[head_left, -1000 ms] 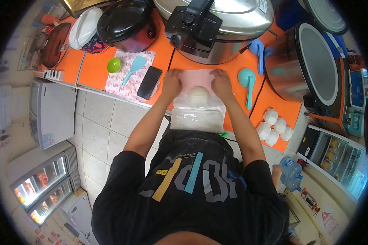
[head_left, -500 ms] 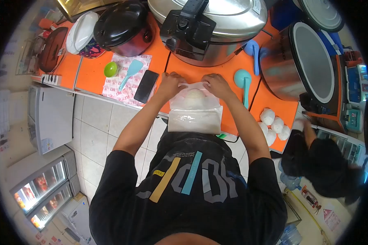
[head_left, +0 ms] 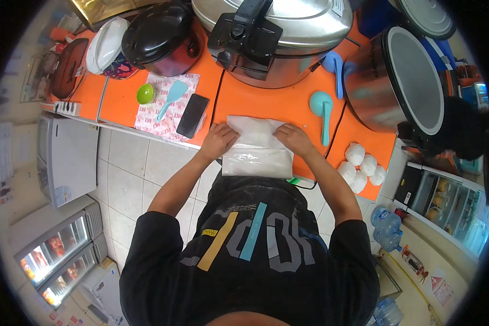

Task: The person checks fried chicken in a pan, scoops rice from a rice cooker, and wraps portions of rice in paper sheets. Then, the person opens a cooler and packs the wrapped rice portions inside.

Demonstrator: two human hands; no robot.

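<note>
A sheet of white wrapping paper [head_left: 252, 124] is folded over a pale rounded mound, which is now covered and shows only faintly. Beneath it, at the table's front edge, lies a stack of white paper in clear plastic [head_left: 258, 163]. My left hand [head_left: 220, 142] is closed with its fingertips at the paper's left edge. At the opposite edge, my right hand [head_left: 295, 139] has its fingers curled in on the sheet. A turquoise rice ladle [head_left: 323, 111] lies to the right of the hands, and a black phone [head_left: 193, 116] to the left.
Several white wrapped bundles [head_left: 358, 165] sit at the right table corner. A large steel rice cooker [head_left: 288, 60] stands ahead, with an open pot [head_left: 372, 81] beside it. Printed paper [head_left: 153, 117] holds a green cup [head_left: 145, 93] and a turquoise spatula [head_left: 174, 93].
Both hands came toward me and folded the paper's far edge over the mound, hiding it. At the right, a person in dark clothes moved farther up along the table.
</note>
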